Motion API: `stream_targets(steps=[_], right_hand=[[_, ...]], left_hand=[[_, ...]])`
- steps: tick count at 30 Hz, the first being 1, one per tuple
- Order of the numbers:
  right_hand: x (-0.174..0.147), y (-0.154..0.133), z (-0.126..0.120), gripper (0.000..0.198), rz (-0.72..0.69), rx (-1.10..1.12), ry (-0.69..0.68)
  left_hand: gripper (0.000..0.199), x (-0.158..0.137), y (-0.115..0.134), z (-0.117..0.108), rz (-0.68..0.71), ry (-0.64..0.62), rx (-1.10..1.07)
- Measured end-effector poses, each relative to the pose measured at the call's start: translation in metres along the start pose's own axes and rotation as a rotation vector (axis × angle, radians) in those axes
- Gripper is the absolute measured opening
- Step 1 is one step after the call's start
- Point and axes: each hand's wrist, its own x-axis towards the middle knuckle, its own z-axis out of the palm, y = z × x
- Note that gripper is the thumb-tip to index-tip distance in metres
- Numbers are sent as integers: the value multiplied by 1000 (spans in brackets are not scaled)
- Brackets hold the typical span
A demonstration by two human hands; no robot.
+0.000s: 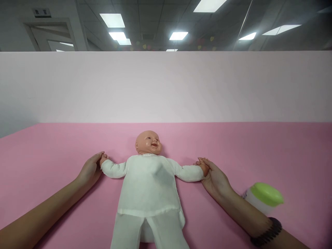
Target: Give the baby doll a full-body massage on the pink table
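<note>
A baby doll (149, 186) in a white top and trousers lies on its back, its bald head toward the far side. Both its arms are stretched out sideways. My left hand (90, 168) is closed around the doll's hand on the left of the view. On the other side, my right hand (215, 178) grips the doll's other hand, with my thumb and fingers around it. The doll's feet are cut off by the bottom edge of the view.
The doll rests on a pink surface (64, 145). Beyond it rises a white partition (166, 86). A container with a green lid (268, 194) sits at the right, partly behind my right forearm. A dark coiled band (267, 233) circles my right wrist.
</note>
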Motion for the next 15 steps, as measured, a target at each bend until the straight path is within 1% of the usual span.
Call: stream_targets(steps=[4, 7, 12, 15], right_hand=[[10, 3, -10, 9, -70, -22, -57], [11, 3, -11, 11, -74, -36, -88], [1, 0, -1, 9, -3, -12, -2], [-1, -1, 0, 8, -3, 25, 12]], left_hand=[[12, 3, -2, -1, 14, 58, -38], [17, 4, -3, -1, 30, 73, -92], [15, 2, -1, 0, -18, 38, -62], [16, 1, -1, 1, -33, 51, -54]])
